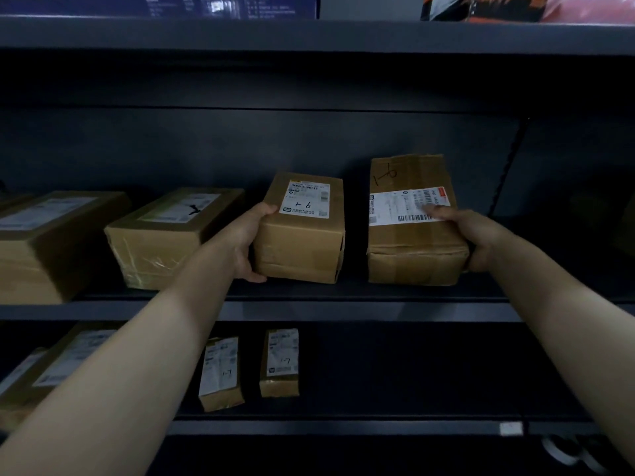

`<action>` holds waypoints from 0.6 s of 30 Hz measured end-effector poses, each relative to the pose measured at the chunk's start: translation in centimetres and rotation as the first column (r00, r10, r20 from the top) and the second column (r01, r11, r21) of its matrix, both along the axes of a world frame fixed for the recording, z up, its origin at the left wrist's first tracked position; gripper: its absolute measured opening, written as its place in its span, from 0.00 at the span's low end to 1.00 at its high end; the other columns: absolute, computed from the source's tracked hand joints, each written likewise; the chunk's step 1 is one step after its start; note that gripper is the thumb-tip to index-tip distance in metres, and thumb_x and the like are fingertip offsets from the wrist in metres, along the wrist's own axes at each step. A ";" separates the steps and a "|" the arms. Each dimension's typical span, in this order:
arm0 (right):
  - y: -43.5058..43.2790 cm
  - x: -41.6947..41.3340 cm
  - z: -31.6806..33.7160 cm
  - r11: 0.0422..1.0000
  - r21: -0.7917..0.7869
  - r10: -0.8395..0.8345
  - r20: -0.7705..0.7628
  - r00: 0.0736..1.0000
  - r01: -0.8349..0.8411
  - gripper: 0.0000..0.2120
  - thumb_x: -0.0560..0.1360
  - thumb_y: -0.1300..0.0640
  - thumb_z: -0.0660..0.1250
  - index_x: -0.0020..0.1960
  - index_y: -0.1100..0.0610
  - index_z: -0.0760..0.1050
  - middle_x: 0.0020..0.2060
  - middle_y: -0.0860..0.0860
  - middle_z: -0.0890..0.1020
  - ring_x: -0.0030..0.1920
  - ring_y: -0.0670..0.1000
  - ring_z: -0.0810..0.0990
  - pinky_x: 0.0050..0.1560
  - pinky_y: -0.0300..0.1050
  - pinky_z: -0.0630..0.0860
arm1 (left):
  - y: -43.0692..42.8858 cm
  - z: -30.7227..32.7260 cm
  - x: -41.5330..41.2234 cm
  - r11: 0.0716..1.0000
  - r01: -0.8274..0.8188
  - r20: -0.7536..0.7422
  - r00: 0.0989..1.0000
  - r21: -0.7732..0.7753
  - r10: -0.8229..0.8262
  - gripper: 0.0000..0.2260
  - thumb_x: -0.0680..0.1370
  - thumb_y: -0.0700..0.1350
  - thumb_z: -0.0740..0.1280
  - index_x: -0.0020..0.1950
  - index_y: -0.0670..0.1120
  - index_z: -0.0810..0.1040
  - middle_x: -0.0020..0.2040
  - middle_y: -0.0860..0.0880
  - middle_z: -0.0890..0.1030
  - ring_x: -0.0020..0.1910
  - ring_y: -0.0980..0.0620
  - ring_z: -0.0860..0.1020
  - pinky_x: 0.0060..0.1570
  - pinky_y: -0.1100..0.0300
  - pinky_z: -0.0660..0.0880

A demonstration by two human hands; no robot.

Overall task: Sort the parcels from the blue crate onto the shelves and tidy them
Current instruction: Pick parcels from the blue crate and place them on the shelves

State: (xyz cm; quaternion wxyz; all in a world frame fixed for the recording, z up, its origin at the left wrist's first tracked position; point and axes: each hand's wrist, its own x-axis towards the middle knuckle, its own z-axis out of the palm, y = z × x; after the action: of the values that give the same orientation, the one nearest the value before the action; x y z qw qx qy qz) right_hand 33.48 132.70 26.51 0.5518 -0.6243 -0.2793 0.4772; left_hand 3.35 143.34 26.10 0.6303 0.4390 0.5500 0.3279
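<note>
On the dark grey metal shelf, my left hand grips the left side of a small brown cardboard parcel with a white label, the thumb on its top edge. My right hand clasps the right side of a bigger creased brown cardboard parcel just beside it, with one finger lying on its label. The two parcels do not touch.

Blue printed box top left, orange-and-black packet beside pink bag top right, white tag low right
</note>
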 end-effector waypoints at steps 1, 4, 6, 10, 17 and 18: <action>0.1 0.0 0.0 1.000 -0.011 0.004 0.004 1.000 -0.004 0.15 0.71 0.49 0.74 0.55 0.52 0.80 0.46 0.53 0.86 0.48 0.55 0.84 0.49 0.55 0.79 | 0.1 0.0 0.1 1.000 -0.009 0.001 1.000 -0.001 0.009 0.25 0.71 0.62 0.67 0.62 0.51 0.69 0.54 0.46 0.73 0.56 0.42 0.71 0.61 0.36 0.66; 0.3 0.1 0.1 0.999 -0.048 0.000 0.024 1.000 0.001 0.16 0.69 0.47 0.75 0.54 0.52 0.81 0.46 0.53 0.86 0.49 0.56 0.84 0.53 0.57 0.78 | 0.3 -0.2 0.3 0.999 -0.045 -0.002 0.999 -0.003 0.045 0.23 0.72 0.62 0.66 0.60 0.50 0.67 0.51 0.46 0.71 0.55 0.43 0.70 0.62 0.37 0.65; 0.5 0.1 0.1 0.997 -0.073 -0.011 0.045 0.999 0.015 0.19 0.68 0.45 0.76 0.55 0.52 0.80 0.47 0.53 0.86 0.50 0.56 0.84 0.57 0.59 0.75 | 0.2 -0.2 0.4 0.998 -0.066 -0.013 0.998 -0.001 0.066 0.24 0.72 0.62 0.66 0.61 0.50 0.66 0.53 0.46 0.71 0.57 0.43 0.70 0.63 0.37 0.65; 0.7 0.1 0.2 0.995 -0.089 -0.042 0.061 0.997 0.047 0.20 0.67 0.46 0.76 0.56 0.52 0.79 0.45 0.53 0.86 0.48 0.56 0.83 0.57 0.59 0.75 | 0.0 -0.3 0.4 0.997 -0.077 -0.017 0.997 0.005 0.077 0.23 0.73 0.62 0.65 0.61 0.50 0.67 0.54 0.46 0.71 0.56 0.43 0.70 0.63 0.38 0.65; 1.0 -0.3 0.2 0.990 -0.127 -0.044 0.103 0.994 0.057 0.21 0.70 0.46 0.75 0.60 0.52 0.77 0.52 0.56 0.84 0.54 0.59 0.81 0.62 0.63 0.71 | -0.8 -0.1 0.0 0.991 -0.132 -0.015 0.991 0.009 0.132 0.24 0.75 0.62 0.63 0.64 0.49 0.67 0.50 0.46 0.73 0.57 0.42 0.70 0.65 0.37 0.63; 1.0 -0.5 0.3 0.990 -0.130 -0.048 0.104 0.993 0.062 0.20 0.70 0.46 0.74 0.59 0.52 0.77 0.52 0.57 0.84 0.53 0.59 0.81 0.60 0.63 0.73 | -1.0 0.0 0.0 0.992 -0.129 -0.012 0.992 0.014 0.129 0.26 0.75 0.61 0.63 0.68 0.49 0.66 0.56 0.44 0.72 0.61 0.42 0.69 0.65 0.37 0.62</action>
State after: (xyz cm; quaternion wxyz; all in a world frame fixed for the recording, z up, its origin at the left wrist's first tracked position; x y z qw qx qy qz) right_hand 33.02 133.66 26.79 0.5071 -0.6906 -0.2569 0.4471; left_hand 3.33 142.34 26.13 0.6013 0.4089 0.5791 0.3687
